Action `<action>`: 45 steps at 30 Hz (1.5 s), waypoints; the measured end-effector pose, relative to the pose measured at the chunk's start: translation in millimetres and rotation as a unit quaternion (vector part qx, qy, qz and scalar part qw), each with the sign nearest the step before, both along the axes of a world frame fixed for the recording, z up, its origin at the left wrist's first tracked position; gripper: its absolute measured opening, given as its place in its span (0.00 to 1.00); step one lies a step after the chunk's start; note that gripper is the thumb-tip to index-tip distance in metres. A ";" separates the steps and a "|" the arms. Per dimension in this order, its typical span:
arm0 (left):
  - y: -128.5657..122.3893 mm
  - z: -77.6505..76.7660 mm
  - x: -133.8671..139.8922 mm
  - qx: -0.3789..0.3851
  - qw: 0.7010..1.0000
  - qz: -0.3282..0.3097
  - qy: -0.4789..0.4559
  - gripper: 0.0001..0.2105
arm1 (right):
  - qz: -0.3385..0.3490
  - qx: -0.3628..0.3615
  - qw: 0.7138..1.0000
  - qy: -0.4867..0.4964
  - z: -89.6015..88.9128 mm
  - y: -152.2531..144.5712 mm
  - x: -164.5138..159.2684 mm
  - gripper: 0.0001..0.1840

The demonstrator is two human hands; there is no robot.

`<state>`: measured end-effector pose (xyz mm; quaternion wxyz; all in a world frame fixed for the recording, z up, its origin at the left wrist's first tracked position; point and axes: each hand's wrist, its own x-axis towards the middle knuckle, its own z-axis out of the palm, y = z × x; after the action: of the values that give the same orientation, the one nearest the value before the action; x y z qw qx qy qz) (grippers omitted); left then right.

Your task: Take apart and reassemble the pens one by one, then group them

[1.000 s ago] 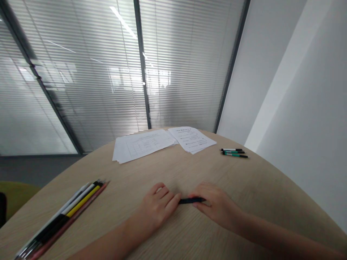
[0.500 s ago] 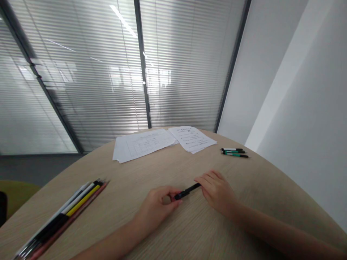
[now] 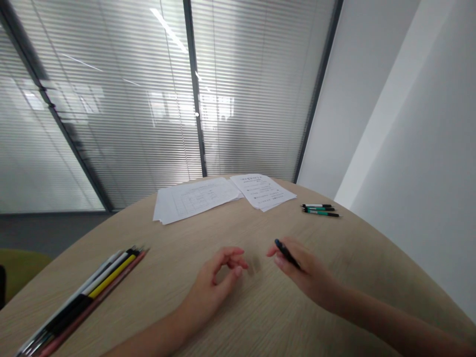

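Observation:
A black pen (image 3: 287,254) is gripped in my right hand (image 3: 303,267), its blue-tinted end pointing up and to the left. The rest of the pen runs back into the palm, where I lose sight of it. My left hand (image 3: 217,277) rests low over the table, apart from the pen. Its fingers are curved, with a gap between thumb and fingertips and nothing held there.
A row of pens and pencils (image 3: 89,295), white, black, yellow and pink, lies at the left of the wooden table (image 3: 163,258). Several green, black and white pens (image 3: 320,209) lie back right. Printed papers (image 3: 197,198) sit at the far edge.
My left hand has let go of the pen. My right hand has turned with the pen in it, drawing it to the right and tilting its end upward.

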<state>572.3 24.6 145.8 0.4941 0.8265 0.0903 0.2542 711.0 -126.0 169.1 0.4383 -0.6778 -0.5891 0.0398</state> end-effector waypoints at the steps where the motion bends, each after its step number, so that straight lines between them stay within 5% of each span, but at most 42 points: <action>1: 3.9 -1.0 2.3 -0.020 1.000 0.010 0.001 0.10 | 0.017 0.008 0.995 0.095 5.2 -1.0 2.4 0.07; 3: 8.8 -2.8 5.7 -0.055 0.998 0.019 0.005 0.10 | 0.071 0.029 0.952 0.298 15.2 -3.3 5.9 0.07; 6: 10.3 -5.2 7.1 -0.075 0.997 0.004 0.020 0.10 | 0.148 0.080 0.831 0.530 25.6 -5.0 10.3 0.10; 10: 9.6 -7.7 5.5 -0.065 0.996 -0.028 0.048 0.10 | 0.253 0.097 0.702 0.659 23.3 -1.5 22.7 0.28; 13: 9.9 -6.6 5.1 -0.059 0.995 -0.030 0.068 0.10 | 0.310 0.066 0.651 0.689 15.3 2.0 34.3 0.34; 30: 8.2 2.5 5.1 -0.020 0.990 -0.045 0.131 0.11 | 0.223 0.122 0.639 0.726 4.4 3.7 49.2 0.16; 45: 4.0 6.2 5.8 0.010 0.986 -0.053 0.160 0.12 | 0.237 0.102 0.643 0.721 4.0 5.8 48.1 0.24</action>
<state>578.1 28.6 152.0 0.4777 0.8650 0.1221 0.0928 759.2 -120.1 173.1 0.7662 -0.2229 -0.2281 0.5578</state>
